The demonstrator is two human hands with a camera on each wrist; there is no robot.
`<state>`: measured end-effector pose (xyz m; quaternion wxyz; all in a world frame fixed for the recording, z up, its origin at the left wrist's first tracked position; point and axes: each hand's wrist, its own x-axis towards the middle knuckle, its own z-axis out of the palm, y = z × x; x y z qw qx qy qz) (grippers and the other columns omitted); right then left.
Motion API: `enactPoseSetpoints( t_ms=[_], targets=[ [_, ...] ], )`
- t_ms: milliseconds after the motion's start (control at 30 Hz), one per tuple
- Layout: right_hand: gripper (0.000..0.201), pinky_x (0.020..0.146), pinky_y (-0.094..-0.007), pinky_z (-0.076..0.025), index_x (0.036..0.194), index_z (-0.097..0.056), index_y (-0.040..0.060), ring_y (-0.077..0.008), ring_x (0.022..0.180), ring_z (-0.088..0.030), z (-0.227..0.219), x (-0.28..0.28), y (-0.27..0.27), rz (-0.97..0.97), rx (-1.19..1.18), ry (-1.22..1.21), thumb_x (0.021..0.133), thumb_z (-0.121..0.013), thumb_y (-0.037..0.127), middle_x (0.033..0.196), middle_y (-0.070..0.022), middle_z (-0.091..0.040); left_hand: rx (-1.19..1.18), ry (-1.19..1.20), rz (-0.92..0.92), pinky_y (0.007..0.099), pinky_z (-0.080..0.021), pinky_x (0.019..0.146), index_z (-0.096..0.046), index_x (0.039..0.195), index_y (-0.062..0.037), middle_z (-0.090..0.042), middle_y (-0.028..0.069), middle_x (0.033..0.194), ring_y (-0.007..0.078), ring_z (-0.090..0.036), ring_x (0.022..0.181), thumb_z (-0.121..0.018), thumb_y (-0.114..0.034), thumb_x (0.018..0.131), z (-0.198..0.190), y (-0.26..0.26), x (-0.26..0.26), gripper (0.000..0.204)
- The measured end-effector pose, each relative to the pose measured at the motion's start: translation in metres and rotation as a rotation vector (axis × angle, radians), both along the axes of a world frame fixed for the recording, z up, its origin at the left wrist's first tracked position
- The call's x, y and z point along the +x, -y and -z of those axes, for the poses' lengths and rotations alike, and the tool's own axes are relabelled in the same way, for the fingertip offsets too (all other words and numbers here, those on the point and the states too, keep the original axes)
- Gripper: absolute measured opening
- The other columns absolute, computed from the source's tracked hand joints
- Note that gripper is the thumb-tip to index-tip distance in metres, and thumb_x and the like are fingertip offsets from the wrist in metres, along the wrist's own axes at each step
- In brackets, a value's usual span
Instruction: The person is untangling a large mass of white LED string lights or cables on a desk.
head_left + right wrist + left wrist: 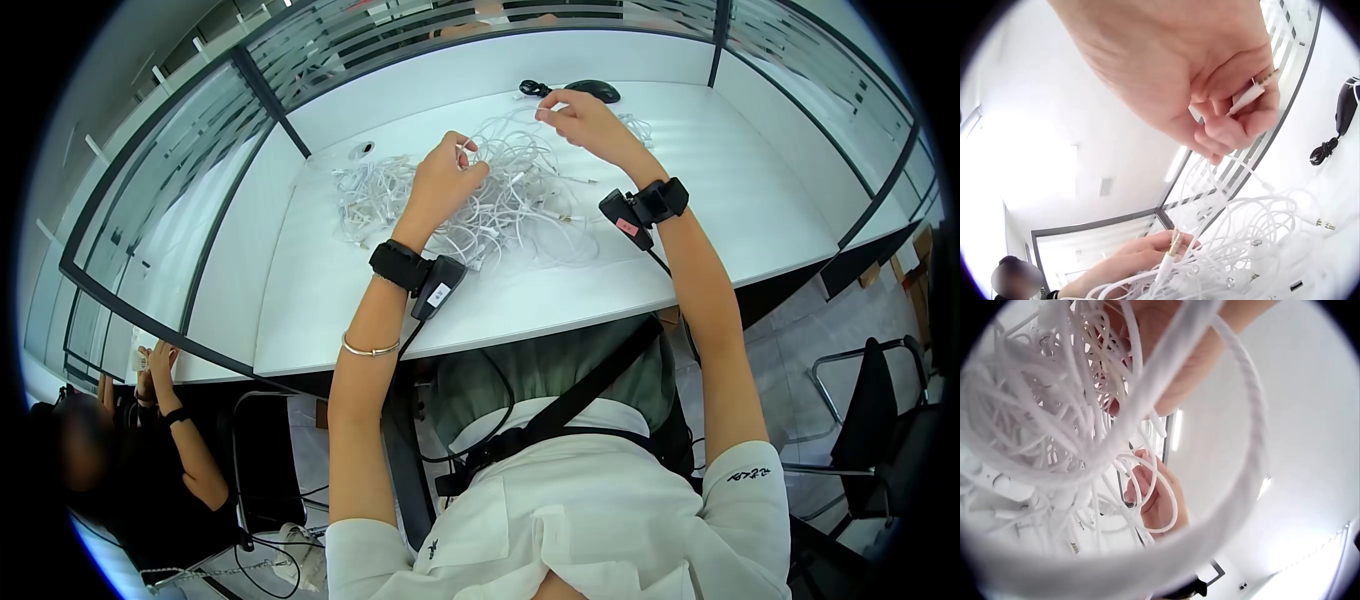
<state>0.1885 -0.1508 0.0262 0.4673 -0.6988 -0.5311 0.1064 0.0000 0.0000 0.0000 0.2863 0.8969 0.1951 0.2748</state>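
Note:
A large tangle of white cables [500, 200] lies on the white desk. My left hand [447, 185] is at the top of this heap, fingers curled on strands of white cable. In the left wrist view, loops of cable partly hide that hand [1179, 362]. My right hand [590, 122] is raised over the far right side of the heap. It pinches a thin white audio cable, whose gold-tipped plug [1251, 98] sticks out by the curled fingers [1229, 131]. Another gold-tipped plug [1171, 253] stands up from the tangle near my left hand.
Behind my right hand are a black computer mouse [592, 90] and its coiled black cord [534, 88]. A round white item [362, 150] sits at the back left. Low partitions [480, 62] border the desk. Another person [150, 460] sits at the left; a black chair [870, 420] stands right.

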Motion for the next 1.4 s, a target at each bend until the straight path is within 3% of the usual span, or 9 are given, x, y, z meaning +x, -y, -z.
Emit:
enactPoseSetpoints(
  t_ms=[67, 167, 267, 367, 467, 767, 933, 1167, 1400],
  targets=[
    [0.029, 0.057, -0.0236, -0.032, 0.100, -0.062, 0.0052, -0.0073, 0.063, -0.041, 0.003, 0.003, -0.002, 0.022, 0.115, 0.050, 0.090, -0.060, 0.032, 0.064, 0.0037, -0.050, 0.036, 0.067, 0.022, 0.0355, -0.046, 0.072, -0.059, 0.104, -0.0012, -0.061, 0.0118, 0.086, 0.0247, -0.059, 0.080, -0.062, -0.021, 0.075, 0.002, 0.000, 0.000, 0.035],
    [0.028, 0.057, -0.0233, -0.030, 0.098, -0.062, 0.0038, -0.0068, 0.064, -0.041, 0.002, 0.004, -0.002, 0.024, 0.068, 0.114, 0.090, -0.059, 0.030, 0.064, 0.0037, -0.048, 0.119, 0.133, 0.049, 0.0350, -0.046, 0.071, -0.060, 0.099, 0.0006, -0.060, 0.0118, 0.086, 0.0241, -0.058, 0.077, -0.062, -0.020, 0.075, 0.014, -0.012, 0.005, 0.032],
    [0.028, 0.059, -0.0230, -0.031, 0.097, -0.062, 0.0023, -0.0061, 0.065, -0.041, 0.003, 0.005, -0.003, 0.021, 0.135, 0.105, 0.091, -0.058, 0.029, 0.068, 0.0025, -0.052, 0.024, 0.077, 0.056, 0.0341, -0.047, 0.068, -0.061, 0.095, 0.0013, -0.062, 0.0112, 0.086, 0.0231, -0.058, 0.072, -0.060, -0.019, 0.076, 0.007, -0.004, -0.001, 0.029],
    [0.027, 0.061, -0.0228, -0.033, 0.097, -0.062, 0.0023, -0.0060, 0.067, -0.042, 0.010, 0.015, -0.012, 0.002, 0.346, 0.053, 0.092, -0.058, 0.028, 0.071, 0.0029, -0.054, 0.042, 0.137, 0.065, 0.0323, -0.047, 0.068, -0.060, 0.093, -0.0013, -0.064, 0.0093, 0.082, 0.0216, -0.059, 0.072, -0.059, -0.012, 0.077, 0.005, -0.002, -0.001, 0.019],
    [0.026, 0.060, -0.0222, -0.033, 0.097, -0.062, 0.0035, -0.0060, 0.066, -0.042, 0.002, 0.009, -0.007, 0.080, 0.366, 0.041, 0.092, -0.058, 0.028, 0.070, 0.0028, -0.054, 0.014, 0.255, 0.086, 0.0311, -0.048, 0.069, -0.058, 0.093, -0.0020, -0.065, 0.0090, 0.082, 0.0201, -0.061, 0.075, -0.059, -0.005, 0.076, 0.010, -0.008, 0.004, 0.017],
    [0.024, 0.057, -0.0217, -0.035, 0.104, -0.060, 0.0076, -0.0064, 0.062, -0.043, 0.011, 0.000, -0.014, -0.060, 0.101, 0.079, 0.090, -0.059, 0.028, 0.068, 0.0020, -0.053, -0.114, 0.378, 0.155, 0.0261, -0.047, 0.071, -0.056, 0.096, -0.0023, -0.066, 0.0060, 0.086, 0.0144, -0.063, 0.081, -0.058, 0.003, 0.076, 0.004, -0.005, 0.008, 0.020],
    [0.029, 0.070, -0.0273, -0.045, 0.114, -0.056, 0.0101, -0.0127, 0.079, -0.057, 0.013, -0.010, -0.016, -0.196, 0.030, 0.146, 0.090, -0.059, 0.026, 0.092, -0.0045, -0.059, -0.402, 0.350, 0.280, 0.0242, -0.045, 0.081, -0.057, 0.102, -0.0027, -0.065, 0.0049, 0.096, 0.0120, -0.060, 0.090, -0.057, 0.004, 0.078, 0.011, -0.010, 0.008, 0.025],
    [0.034, 0.078, -0.0298, -0.046, 0.119, -0.054, 0.0107, -0.0152, 0.086, -0.057, 0.006, -0.021, -0.022, -0.252, -0.067, 0.103, 0.088, -0.061, 0.025, 0.098, -0.0031, -0.060, -0.656, 0.277, 0.237, 0.0232, -0.043, 0.085, -0.057, 0.107, -0.0010, -0.064, 0.0079, 0.100, 0.0124, -0.058, 0.093, -0.052, 0.006, 0.075, -0.004, -0.010, -0.005, 0.033],
    [0.029, 0.072, -0.0297, -0.046, 0.104, -0.051, 0.0120, -0.0154, 0.084, -0.056, 0.003, -0.034, -0.020, -0.264, -0.049, 0.288, 0.082, -0.068, 0.021, 0.100, -0.0002, -0.057, -0.683, 0.232, 0.204, 0.0252, -0.044, 0.082, -0.055, 0.109, -0.0042, -0.065, 0.0059, 0.099, 0.0116, -0.057, 0.089, -0.056, 0.003, 0.079, -0.007, -0.005, -0.008, 0.031]
  ],
)
